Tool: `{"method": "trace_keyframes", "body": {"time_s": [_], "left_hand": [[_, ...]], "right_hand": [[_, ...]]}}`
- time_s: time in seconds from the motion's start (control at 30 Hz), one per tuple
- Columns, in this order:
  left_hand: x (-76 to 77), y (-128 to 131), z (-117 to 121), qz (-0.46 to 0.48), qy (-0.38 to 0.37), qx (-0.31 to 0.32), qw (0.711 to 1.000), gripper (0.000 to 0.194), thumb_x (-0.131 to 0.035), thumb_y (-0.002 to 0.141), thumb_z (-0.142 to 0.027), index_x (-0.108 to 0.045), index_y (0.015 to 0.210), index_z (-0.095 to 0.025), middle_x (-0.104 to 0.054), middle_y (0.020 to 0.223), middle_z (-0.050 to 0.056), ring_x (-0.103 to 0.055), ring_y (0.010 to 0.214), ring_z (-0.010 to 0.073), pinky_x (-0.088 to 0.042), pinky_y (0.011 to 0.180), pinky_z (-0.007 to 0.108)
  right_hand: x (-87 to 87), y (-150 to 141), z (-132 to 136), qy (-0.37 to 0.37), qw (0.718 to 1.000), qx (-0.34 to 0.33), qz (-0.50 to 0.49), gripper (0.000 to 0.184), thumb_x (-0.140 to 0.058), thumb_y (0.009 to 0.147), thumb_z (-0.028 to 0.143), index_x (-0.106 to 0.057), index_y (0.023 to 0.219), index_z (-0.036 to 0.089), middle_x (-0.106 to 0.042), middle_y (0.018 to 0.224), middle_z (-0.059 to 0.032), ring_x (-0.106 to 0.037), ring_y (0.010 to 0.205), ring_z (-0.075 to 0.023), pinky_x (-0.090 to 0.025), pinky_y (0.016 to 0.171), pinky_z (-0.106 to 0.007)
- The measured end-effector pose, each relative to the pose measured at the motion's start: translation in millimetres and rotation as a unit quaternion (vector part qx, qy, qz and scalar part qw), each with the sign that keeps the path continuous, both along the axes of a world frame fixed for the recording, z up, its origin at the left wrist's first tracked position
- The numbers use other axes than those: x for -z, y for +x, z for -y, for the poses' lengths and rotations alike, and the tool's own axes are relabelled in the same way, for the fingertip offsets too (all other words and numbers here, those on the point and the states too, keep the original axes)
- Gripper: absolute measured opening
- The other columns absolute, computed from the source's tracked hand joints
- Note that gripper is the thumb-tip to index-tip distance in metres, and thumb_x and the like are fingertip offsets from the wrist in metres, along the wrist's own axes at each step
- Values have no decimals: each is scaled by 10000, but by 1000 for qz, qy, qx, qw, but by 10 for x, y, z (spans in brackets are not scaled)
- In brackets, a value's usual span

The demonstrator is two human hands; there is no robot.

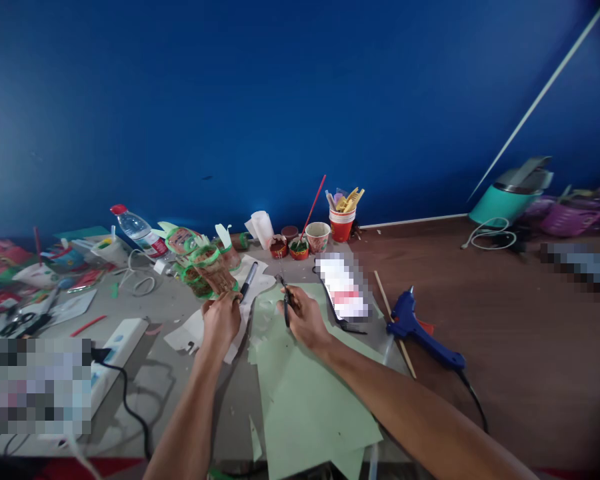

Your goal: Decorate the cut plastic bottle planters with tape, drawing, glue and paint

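My left hand [223, 319] has its fingers closed at the lower end of a dark marker pen [249, 281], just above scraps of white paper [183, 335]. To its right, my right hand [304, 315] is wrapped round the black handles of a pair of scissors [287, 303], whose blades point away from me. Beneath that hand lies a large sheet of pale green paper [305, 393] with cut edges. A brown and green craft piece [219, 268] stands just beyond my left hand.
A phone [341, 287] lies right of the scissors. Farther right are a thin wooden stick [384, 293] and a blue glue gun [420, 333]. Paper cups [318, 237] line the blue wall. On the left are a bottle [143, 230] and a white power strip [123, 353] with cords.
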State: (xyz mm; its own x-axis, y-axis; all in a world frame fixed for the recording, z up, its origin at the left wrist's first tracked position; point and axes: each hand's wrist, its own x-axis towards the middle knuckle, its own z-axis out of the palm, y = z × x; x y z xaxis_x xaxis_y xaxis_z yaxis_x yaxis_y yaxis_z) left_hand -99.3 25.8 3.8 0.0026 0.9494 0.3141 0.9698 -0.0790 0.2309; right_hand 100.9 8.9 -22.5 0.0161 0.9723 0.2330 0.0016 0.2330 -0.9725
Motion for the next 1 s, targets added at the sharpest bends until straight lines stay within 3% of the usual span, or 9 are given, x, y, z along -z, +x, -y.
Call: {"method": "trace_keyframes", "body": {"time_s": [0.23,0.37,0.47,0.53,0.6,0.73,0.8,1.0], "left_hand": [[-11,-3,3,-4,7,-1,1000,271,-438,854,-203,-691,952,-205,-750,1008,97,-684,949,266,-440,879,379],[-8,4,-19,44,38,19,998,275,-428,862,-219,-683,958,-183,-738,1004,112,-675,955,268,-461,880,383],[7,46,-22,102,56,63,991,282,-423,875,-269,-671,977,-183,-732,1002,107,-668,954,252,-487,872,371],[24,98,-17,133,56,96,985,284,-417,878,-297,-665,969,-193,-733,1001,98,-666,964,245,-495,887,378],[45,162,-11,149,49,127,979,273,-426,866,-309,-661,956,-202,-737,997,90,-666,971,246,-492,916,402],[80,283,-15,150,12,167,974,238,-470,832,-297,-665,934,-207,-743,949,86,-673,911,240,-510,886,405],[94,329,-21,148,-10,187,971,229,-478,828,-292,-669,923,-208,-737,917,81,-671,887,230,-519,864,386],[106,428,-33,160,-32,248,955,263,-460,840,-310,-673,930,-186,-708,955,97,-666,931,221,-530,907,380]], "right_hand": [[-3,-12,12,2,1000,-1,7,333,-588,809,406,-599,1047,174,-578,699,15,-540,603,-139,-413,554,-249],[-6,2,12,20,999,3,25,311,-562,838,385,-593,1066,175,-570,675,21,-527,579,-137,-402,534,-244],[-20,45,37,116,988,17,98,319,-544,843,328,-578,1115,165,-630,755,-26,-554,629,-160,-438,598,-276],[-35,57,88,242,954,-1,175,372,-554,815,302,-556,1158,158,-658,822,-64,-585,708,-198,-453,689,-327],[-46,32,161,365,900,-39,236,438,-541,800,312,-514,1207,154,-661,835,-73,-597,754,-225,-440,741,-367],[-56,-84,286,504,810,-93,285,463,-469,850,374,-452,1239,123,-643,772,-49,-580,705,-219,-420,707,-367],[-63,-112,301,525,790,-102,301,457,-464,856,377,-455,1226,109,-639,754,-47,-583,716,-225,-417,703,-368],[-72,-99,249,527,780,-97,325,437,-479,855,376,-486,1203,113,-646,743,-52,-593,741,-237,-421,708,-385]]}}
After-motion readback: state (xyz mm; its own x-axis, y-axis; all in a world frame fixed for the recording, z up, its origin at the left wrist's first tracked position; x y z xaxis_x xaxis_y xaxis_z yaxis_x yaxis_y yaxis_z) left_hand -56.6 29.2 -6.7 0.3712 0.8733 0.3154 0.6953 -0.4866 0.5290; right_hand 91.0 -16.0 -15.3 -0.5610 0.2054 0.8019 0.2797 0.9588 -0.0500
